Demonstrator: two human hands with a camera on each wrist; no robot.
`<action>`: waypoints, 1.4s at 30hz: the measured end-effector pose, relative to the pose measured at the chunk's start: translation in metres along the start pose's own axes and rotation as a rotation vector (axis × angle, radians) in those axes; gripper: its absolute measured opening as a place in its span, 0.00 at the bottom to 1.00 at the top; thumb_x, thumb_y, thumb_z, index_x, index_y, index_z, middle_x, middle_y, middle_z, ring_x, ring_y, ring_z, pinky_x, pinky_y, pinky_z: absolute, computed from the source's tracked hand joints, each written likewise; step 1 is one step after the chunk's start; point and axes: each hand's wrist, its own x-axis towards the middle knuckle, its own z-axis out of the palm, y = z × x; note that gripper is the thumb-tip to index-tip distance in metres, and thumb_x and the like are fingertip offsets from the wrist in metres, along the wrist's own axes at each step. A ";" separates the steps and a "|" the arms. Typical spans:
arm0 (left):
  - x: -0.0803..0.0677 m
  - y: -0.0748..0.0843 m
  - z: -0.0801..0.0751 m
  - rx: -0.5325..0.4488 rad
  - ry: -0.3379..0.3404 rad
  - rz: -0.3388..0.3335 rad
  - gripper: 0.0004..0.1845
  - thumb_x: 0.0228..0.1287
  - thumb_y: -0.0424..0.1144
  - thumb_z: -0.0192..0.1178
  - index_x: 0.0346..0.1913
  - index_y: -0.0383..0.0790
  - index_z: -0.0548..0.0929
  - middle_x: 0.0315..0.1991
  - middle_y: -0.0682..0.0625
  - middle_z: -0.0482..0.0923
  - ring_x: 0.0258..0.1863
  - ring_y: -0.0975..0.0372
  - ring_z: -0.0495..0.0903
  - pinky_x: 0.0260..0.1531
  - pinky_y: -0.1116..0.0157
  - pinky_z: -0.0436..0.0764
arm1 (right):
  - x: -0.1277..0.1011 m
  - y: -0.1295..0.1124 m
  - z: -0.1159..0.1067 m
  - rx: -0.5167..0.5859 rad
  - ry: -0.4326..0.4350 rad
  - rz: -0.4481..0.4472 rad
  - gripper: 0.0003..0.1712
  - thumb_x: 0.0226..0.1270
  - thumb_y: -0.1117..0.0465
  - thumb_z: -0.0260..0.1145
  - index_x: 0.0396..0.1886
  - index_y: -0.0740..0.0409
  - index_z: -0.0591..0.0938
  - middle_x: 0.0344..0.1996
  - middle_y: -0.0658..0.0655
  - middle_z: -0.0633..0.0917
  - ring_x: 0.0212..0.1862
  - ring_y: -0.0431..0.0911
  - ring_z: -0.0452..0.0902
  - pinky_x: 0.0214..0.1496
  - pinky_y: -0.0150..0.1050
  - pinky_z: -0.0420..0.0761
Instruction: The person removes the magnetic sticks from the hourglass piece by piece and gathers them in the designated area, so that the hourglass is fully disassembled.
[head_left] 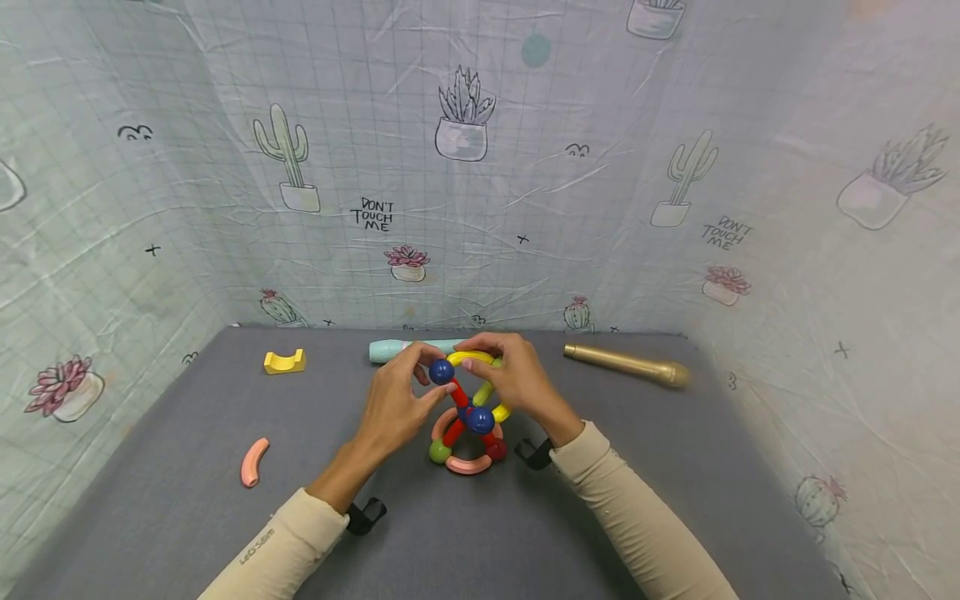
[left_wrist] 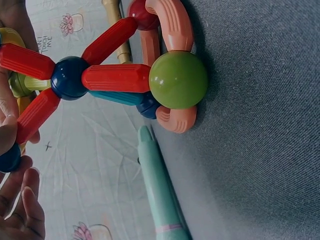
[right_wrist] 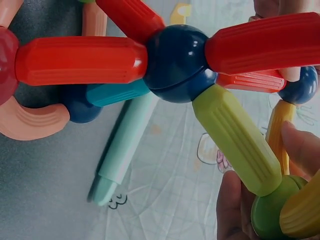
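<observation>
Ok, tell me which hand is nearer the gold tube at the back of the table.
Right. The right hand is at the toy's yellow arc, on the side toward the gold tube; the left hand is on the toy's far side from it.

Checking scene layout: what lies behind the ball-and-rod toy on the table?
Behind the toy structure lies a mint-green tube on the grey table, against the cactus-print cloth. The hands and the toy cover its right part.
</observation>
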 end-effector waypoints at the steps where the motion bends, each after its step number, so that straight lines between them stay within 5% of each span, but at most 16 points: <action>1: 0.000 0.000 0.000 0.006 0.003 -0.001 0.23 0.61 0.43 0.79 0.56 0.46 0.82 0.44 0.51 0.85 0.36 0.53 0.84 0.35 0.64 0.78 | 0.000 0.000 0.000 0.004 0.004 0.003 0.12 0.75 0.58 0.71 0.55 0.47 0.91 0.49 0.47 0.92 0.47 0.43 0.87 0.49 0.41 0.86; 7: -0.001 0.001 0.002 0.030 0.010 0.003 0.24 0.61 0.44 0.80 0.55 0.46 0.81 0.44 0.52 0.86 0.36 0.60 0.82 0.35 0.63 0.79 | 0.001 0.002 0.000 0.001 0.013 0.000 0.12 0.76 0.59 0.71 0.54 0.47 0.91 0.50 0.48 0.92 0.47 0.43 0.89 0.50 0.41 0.87; 13: -0.004 -0.003 0.002 -0.051 0.001 -0.049 0.24 0.61 0.44 0.80 0.57 0.46 0.82 0.45 0.52 0.87 0.37 0.61 0.82 0.38 0.58 0.84 | 0.001 0.003 -0.001 -0.011 0.005 -0.009 0.13 0.76 0.58 0.70 0.56 0.48 0.90 0.52 0.48 0.91 0.49 0.44 0.88 0.52 0.43 0.87; 17: -0.006 -0.004 0.002 -0.079 0.008 -0.066 0.24 0.62 0.44 0.79 0.56 0.45 0.81 0.42 0.52 0.87 0.36 0.64 0.82 0.36 0.63 0.84 | 0.000 0.003 0.000 -0.007 0.019 -0.002 0.13 0.76 0.58 0.70 0.56 0.48 0.90 0.52 0.48 0.91 0.49 0.44 0.87 0.53 0.44 0.87; 22: -0.007 -0.001 0.003 -0.069 0.027 -0.038 0.25 0.62 0.42 0.79 0.55 0.43 0.77 0.36 0.52 0.86 0.31 0.64 0.82 0.29 0.68 0.79 | 0.001 0.003 0.001 -0.003 0.035 -0.003 0.13 0.75 0.59 0.71 0.56 0.46 0.90 0.51 0.48 0.92 0.49 0.44 0.88 0.53 0.44 0.87; 28: -0.008 0.002 0.004 0.016 0.076 0.017 0.26 0.60 0.41 0.81 0.55 0.42 0.77 0.35 0.51 0.85 0.30 0.65 0.80 0.31 0.64 0.82 | 0.002 0.005 0.002 -0.006 0.036 0.001 0.12 0.75 0.59 0.71 0.55 0.46 0.91 0.51 0.48 0.92 0.48 0.44 0.88 0.51 0.44 0.88; 32: -0.006 0.000 0.000 -0.010 0.121 0.020 0.27 0.60 0.42 0.81 0.57 0.42 0.78 0.35 0.51 0.85 0.31 0.64 0.81 0.30 0.63 0.81 | 0.002 0.005 0.002 -0.009 0.031 0.006 0.13 0.75 0.58 0.71 0.55 0.45 0.90 0.51 0.48 0.92 0.47 0.43 0.88 0.51 0.42 0.87; 38: -0.001 -0.020 -0.019 0.028 0.156 -0.047 0.24 0.61 0.42 0.80 0.58 0.43 0.85 0.44 0.47 0.82 0.37 0.58 0.78 0.35 0.63 0.75 | 0.001 0.004 0.001 0.000 0.025 0.010 0.13 0.75 0.59 0.72 0.56 0.46 0.90 0.51 0.47 0.92 0.49 0.44 0.87 0.52 0.43 0.86; 42: 0.003 -0.047 -0.036 0.109 0.117 -0.125 0.23 0.62 0.40 0.79 0.59 0.43 0.87 0.46 0.42 0.80 0.39 0.51 0.78 0.38 0.59 0.73 | 0.001 0.004 0.000 -0.002 0.023 0.014 0.13 0.75 0.58 0.72 0.56 0.43 0.90 0.52 0.46 0.91 0.52 0.44 0.86 0.55 0.45 0.85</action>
